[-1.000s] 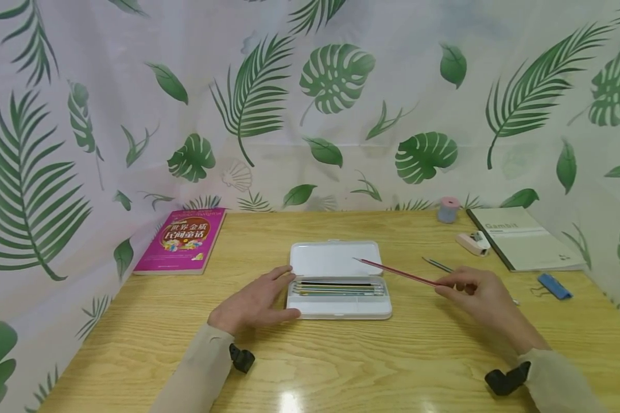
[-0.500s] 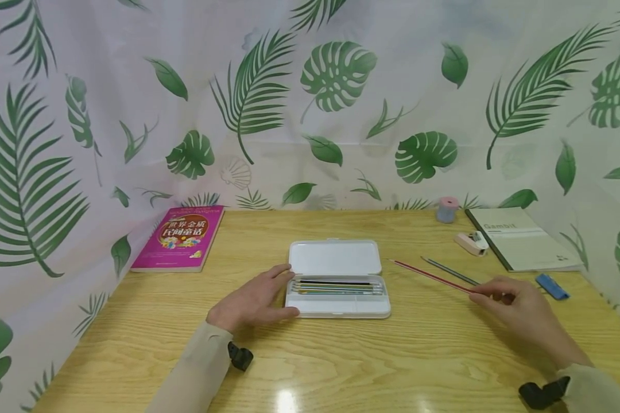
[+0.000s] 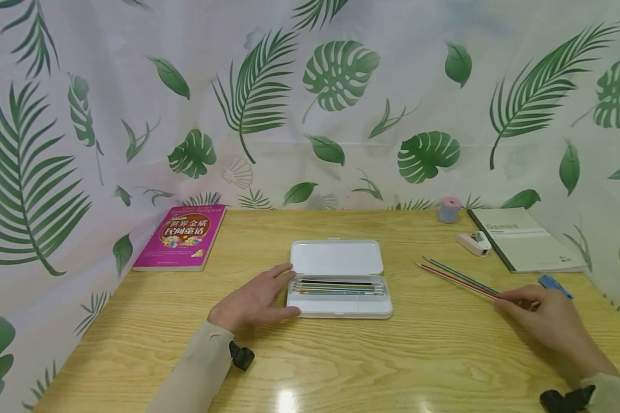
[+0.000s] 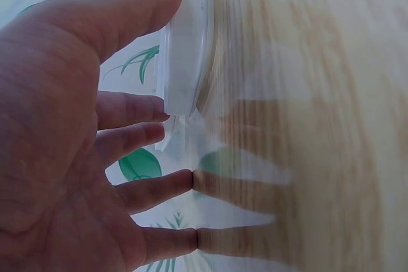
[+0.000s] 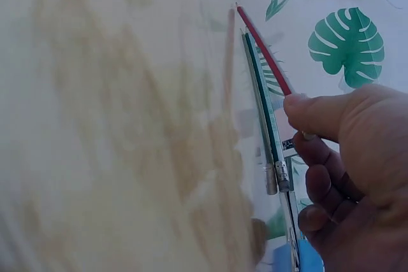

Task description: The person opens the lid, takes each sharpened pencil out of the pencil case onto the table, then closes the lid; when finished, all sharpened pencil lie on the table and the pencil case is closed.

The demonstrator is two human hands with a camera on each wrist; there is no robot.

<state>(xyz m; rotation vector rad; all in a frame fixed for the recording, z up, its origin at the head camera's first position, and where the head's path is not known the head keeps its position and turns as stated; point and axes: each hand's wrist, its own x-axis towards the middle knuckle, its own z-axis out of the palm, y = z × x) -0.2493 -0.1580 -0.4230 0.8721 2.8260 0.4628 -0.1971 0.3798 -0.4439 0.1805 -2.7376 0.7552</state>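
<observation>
A white pencil case [image 3: 322, 307] lies unfolded on the table, lid [image 3: 336, 258] back, several pencils [image 3: 338, 288] in its rear compartment. At its left end rests my left hand [image 3: 253, 301], the thumb on the front corner and the fingers spread along the side. My right hand [image 3: 545, 318] pinches a red pencil [image 5: 262, 46] between thumb and fingertips near its rear end, with the point aimed left and away from me. Close beside it, a dark green pencil [image 5: 264, 100] lies on the table, nearly parallel. The right fingers partly hide a blue binder clip [image 3: 554, 285].
A pink book [image 3: 183, 241] lies at the back left. Toward the back right are a pale pink sharpener [image 3: 473, 244], a pink and blue cylinder [image 3: 449, 210] and a notebook [image 3: 529, 238]. A leaf-patterned curtain [image 3: 268, 183] rises behind the wooden table [image 3: 351, 367].
My right hand has carried the red pencil rightward and toward me, away from the case to beside the green pencil. My left hand has stayed at the case.
</observation>
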